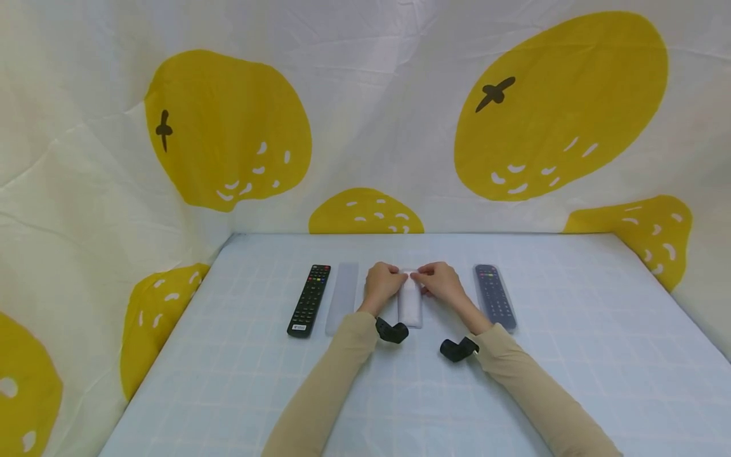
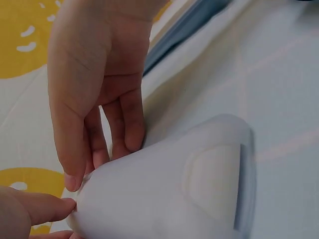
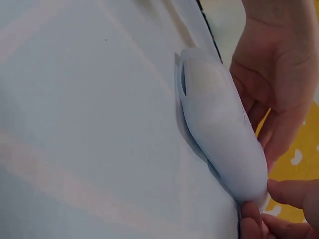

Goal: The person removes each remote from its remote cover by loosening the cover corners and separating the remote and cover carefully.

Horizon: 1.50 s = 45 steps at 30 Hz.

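While they converge from either side, your left hand (image 1: 381, 289) and right hand (image 1: 445, 284) pinch, thumbs against fingers, the far end of the white object (image 1: 409, 308), lying between them on the table (image 1: 228, 381). The black remote (image 1: 309, 298) bears a white label (image 1: 299, 327), too small to read. A clear sleeve (image 1: 343, 295) lies left of your hands; a covered remote (image 1: 495, 298), right.

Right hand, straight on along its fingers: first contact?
The white, smooth, elongated plastic-looking object at the right hand's fingertips; beyond, probably the bare left hand, though depth there is unclear.
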### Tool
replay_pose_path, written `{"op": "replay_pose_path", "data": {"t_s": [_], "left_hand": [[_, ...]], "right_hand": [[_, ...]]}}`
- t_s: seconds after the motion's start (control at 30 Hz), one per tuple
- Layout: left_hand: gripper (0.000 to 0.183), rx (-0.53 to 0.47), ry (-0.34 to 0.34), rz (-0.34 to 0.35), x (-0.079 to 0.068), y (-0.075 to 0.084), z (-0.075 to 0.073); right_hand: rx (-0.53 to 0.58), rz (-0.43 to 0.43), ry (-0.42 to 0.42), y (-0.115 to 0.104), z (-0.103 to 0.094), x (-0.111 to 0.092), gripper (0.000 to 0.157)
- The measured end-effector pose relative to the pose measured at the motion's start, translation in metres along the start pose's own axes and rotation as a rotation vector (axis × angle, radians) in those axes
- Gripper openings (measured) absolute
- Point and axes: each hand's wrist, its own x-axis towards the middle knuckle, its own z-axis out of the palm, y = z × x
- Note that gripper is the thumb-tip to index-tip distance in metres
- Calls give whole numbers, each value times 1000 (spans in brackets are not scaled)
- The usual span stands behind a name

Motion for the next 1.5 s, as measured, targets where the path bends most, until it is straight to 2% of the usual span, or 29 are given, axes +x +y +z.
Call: {"op": "replay_pose_path", "data": {"t_s": [0.1,0.4,0.67,0.77,1.07,1.27,1.37,1.5], "left_hand": [[31,19,1,18,4,-1,0],[27,69,-91,77,15,-6,-2],[23,-13,-126,100,17,-8,-3],[23,-7,-128,104,16,-8,-2],[23,132,-64,120,13,-6,-5],[23,175,-87,182,15,-9,-5],[23,203,-94,211,14,-10,-5],[26,198,-122,203,14,-10,-6]], "right_hand": [[-7,6,12,1,0,2,40],[-22,20,22,3,-2,6,34],[-22,12,10,6,-3,10,32],[-26,17,6,6,-3,10,32],[-121,-12,-4,1,-3,8,29],[-195,-72,19,3,-1,10,27],[-181,-88,35,5,0,10,26],[-132,-100,56,9,0,10,24]]}}
